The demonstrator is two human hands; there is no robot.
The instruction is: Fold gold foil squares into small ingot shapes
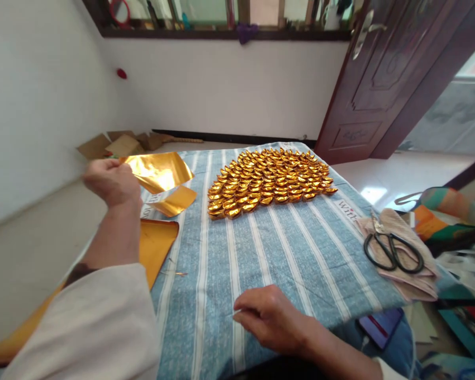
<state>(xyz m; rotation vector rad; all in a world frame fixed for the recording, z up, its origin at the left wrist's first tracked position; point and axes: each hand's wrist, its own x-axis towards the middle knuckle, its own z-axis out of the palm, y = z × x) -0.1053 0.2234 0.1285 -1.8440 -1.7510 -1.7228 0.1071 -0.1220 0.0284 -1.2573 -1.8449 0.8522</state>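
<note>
On the table (301, 253) w/ the ingot pile (269, 182) at its far middle as your landmark: foil sheet (160, 171) in your left hand (111, 182) sits left of it, scissors (391, 250) right and nearer you, your right hand (271, 316) resting in front.

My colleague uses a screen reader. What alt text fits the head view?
A person's left hand lifts a sheet of gold foil paper over a blue striped cloth, while the right hand rests on it. Rows of folded gold ingots lie ahead, black scissors at right.
</note>
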